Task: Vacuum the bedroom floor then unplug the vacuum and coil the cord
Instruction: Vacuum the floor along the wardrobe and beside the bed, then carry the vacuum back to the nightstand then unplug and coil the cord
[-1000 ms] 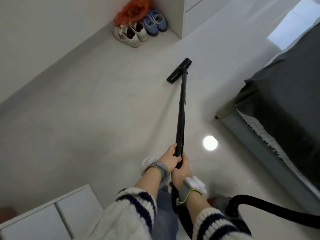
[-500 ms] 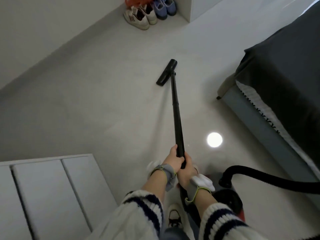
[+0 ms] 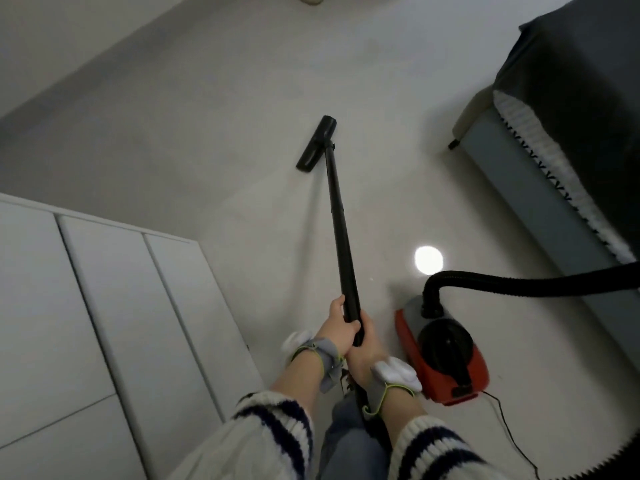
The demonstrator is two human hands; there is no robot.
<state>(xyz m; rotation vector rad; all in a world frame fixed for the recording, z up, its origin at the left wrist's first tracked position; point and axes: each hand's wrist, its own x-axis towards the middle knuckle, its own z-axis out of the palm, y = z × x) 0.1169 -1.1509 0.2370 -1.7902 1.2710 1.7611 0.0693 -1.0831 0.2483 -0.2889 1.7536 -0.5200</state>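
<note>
A long black vacuum wand (image 3: 341,230) runs from my hands out to its flat black floor head (image 3: 316,143), which lies on the pale floor ahead. My left hand (image 3: 337,329) grips the wand's near end from the left. Just below it, my right hand (image 3: 363,348) grips the same wand from the right. The red and black canister vacuum (image 3: 443,355) sits on the floor right of my hands. Its ribbed black hose (image 3: 519,280) arcs up and off to the right. A thin black cord (image 3: 509,431) trails from the canister's near end toward the bottom edge.
A white cabinet with panelled fronts (image 3: 86,323) fills the lower left. A bed with a dark cover (image 3: 571,116) and a grey-blue base stands on the right. A wall (image 3: 69,46) runs along the upper left. A bright round light reflection (image 3: 428,260) shines on the floor.
The floor head has been drawn back toward me and to the left. The view has shifted back, bringing the canister, its cord and more of the white cabinet into sight; the shoes have left the top.
</note>
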